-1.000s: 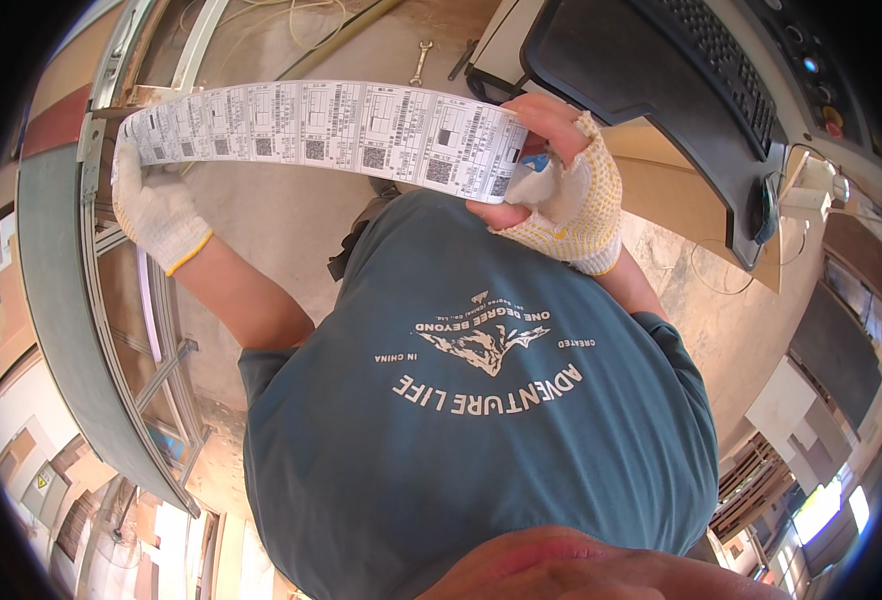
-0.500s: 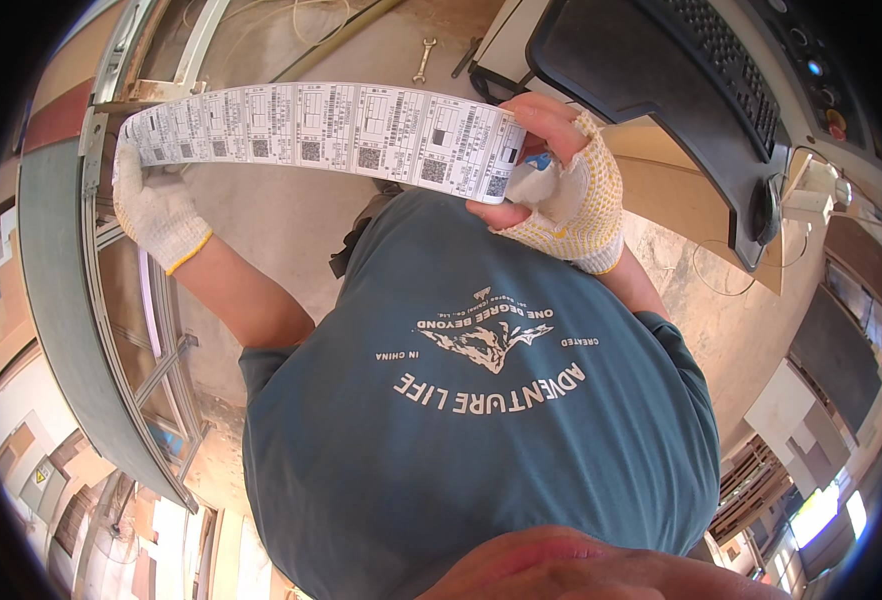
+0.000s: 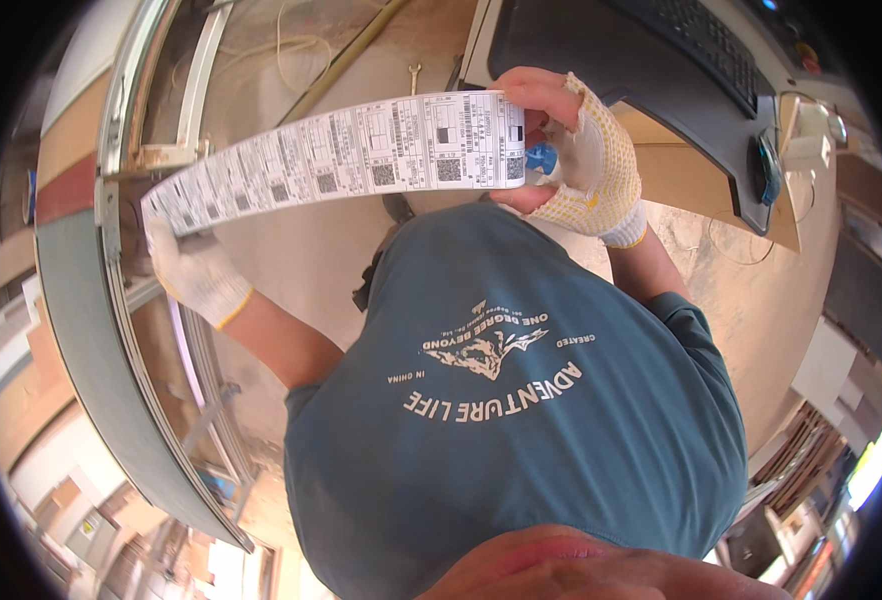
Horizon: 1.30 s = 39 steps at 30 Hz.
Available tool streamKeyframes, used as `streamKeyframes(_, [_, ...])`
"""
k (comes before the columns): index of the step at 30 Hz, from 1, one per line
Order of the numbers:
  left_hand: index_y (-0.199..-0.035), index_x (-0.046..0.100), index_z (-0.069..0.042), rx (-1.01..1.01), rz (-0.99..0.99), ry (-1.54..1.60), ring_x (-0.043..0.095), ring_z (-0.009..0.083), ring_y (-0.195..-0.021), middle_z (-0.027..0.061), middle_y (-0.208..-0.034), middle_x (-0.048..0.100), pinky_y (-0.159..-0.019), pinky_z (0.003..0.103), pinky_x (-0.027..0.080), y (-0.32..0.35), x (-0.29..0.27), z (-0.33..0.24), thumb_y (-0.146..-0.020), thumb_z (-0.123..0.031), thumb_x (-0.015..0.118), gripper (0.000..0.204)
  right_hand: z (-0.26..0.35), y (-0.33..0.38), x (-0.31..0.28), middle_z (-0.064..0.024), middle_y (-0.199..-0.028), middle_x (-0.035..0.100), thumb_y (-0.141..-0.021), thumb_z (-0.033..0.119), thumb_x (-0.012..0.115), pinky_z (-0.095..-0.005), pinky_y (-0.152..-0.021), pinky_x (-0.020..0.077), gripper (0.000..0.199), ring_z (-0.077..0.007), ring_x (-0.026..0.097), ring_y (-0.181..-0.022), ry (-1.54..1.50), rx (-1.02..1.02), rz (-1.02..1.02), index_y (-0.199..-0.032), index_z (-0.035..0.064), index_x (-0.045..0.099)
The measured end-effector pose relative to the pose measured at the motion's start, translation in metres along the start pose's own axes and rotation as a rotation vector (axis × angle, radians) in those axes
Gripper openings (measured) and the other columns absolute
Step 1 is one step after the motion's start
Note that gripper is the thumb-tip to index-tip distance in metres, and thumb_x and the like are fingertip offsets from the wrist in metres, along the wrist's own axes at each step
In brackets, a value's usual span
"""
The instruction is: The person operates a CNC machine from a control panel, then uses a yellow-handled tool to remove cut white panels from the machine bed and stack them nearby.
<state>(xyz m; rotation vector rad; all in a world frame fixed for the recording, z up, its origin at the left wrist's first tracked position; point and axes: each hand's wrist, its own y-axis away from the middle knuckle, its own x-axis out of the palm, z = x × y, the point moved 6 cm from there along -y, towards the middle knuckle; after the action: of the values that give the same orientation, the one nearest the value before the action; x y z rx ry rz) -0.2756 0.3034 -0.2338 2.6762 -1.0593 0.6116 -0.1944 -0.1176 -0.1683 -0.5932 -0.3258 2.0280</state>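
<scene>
A long strip of white printed labels [image 3: 326,155], with codes and small diagrams, stretches between my two hands. My left hand [image 3: 193,268], in a white knit glove with a yellow cuff edge, is closed on the strip's left end. At the other end, my right hand [image 3: 586,165] pinches the strip between thumb and fingers; its yellow-dotted glove leaves the fingertips bare. Something small and blue [image 3: 540,158] shows inside the right hand's grip, its kind unclear. The strip bows slightly upward in the middle, its printed side facing me.
At the upper right, a black keyboard [image 3: 706,45] and a black mouse [image 3: 767,170] rest on a dark tray [image 3: 601,50]. A conveyor-like bench with a grey-green surface [image 3: 86,300] runs along the left. A wrench [image 3: 415,78] lies on the floor beyond the strip.
The view has shifted, and the strip now slopes more, its left end lower. Both hands keep their hold; the right hand's fingers look a little more spread around the end.
</scene>
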Motion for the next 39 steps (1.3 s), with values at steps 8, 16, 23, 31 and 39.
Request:
streamKeyframes(8, [-0.137,0.057,0.005,-0.067,-0.022,0.1,0.063,0.0294,-0.121,0.0195,-0.131,0.066,-0.104,0.046,0.05,0.039,0.023,0.012,-0.11,-0.021,0.047,0.039,0.005,-0.017,-0.03,-0.0106,-0.132,0.063,-0.074,0.011,0.094,-0.032,-0.082,0.0589,0.07,-0.0158,0.067,-0.093,0.028,-0.021,-0.009,-0.136,0.0035,0.062])
streamKeyframes(16, [-0.146,0.052,0.0,0.029,0.022,0.11,0.058,0.0255,-0.128,0.0169,-0.138,0.062,-0.107,0.047,0.047,0.048,0.022,0.009,-0.112,-0.031,0.046,0.046,0.012,-0.031,-0.049,-0.0071,-0.115,0.068,-0.076,0.016,0.093,-0.0311,-0.079,0.0582,0.065,-0.0148,0.067,-0.089,0.073,0.007,0.002,-0.134,0.005,0.065])
streamKeyframes(23, [-0.151,0.047,-0.004,-0.146,0.359,-0.062,0.058,0.0259,-0.13,0.0127,-0.141,0.06,-0.107,0.046,0.046,0.077,0.074,0.069,-0.108,-0.037,0.05,0.054,0.017,-0.038,-0.051,-0.008,-0.114,0.065,-0.077,0.017,0.091,-0.0317,-0.076,0.0586,0.063,-0.0169,0.067,-0.085,0.138,0.006,0.005,-0.133,0.0044,0.063])
streamKeyframes(31, [-0.154,0.045,-0.005,-0.332,0.905,-0.178,0.06,0.0209,-0.127,0.008,-0.147,0.057,-0.106,0.038,0.049,0.181,0.224,0.134,-0.108,-0.044,0.051,0.06,0.02,-0.018,-0.031,-0.0093,-0.117,0.065,-0.071,0.011,0.088,-0.0327,-0.071,0.0558,0.062,-0.0219,0.061,-0.076,0.529,0.022,0.166,-0.127,0.0026,0.062])
streamKeyframes(39, [-0.146,0.048,-0.001,-0.392,0.637,0.289,0.061,0.0293,-0.127,0.0143,-0.141,0.06,-0.108,0.048,0.049,0.202,0.261,0.097,-0.112,-0.047,0.045,0.057,0.042,0.023,-0.099,-0.01,-0.118,0.065,-0.074,0.017,0.088,-0.0349,-0.071,0.057,0.062,-0.0246,0.066,-0.081,0.438,0.07,0.014,-0.13,0.0054,0.063])
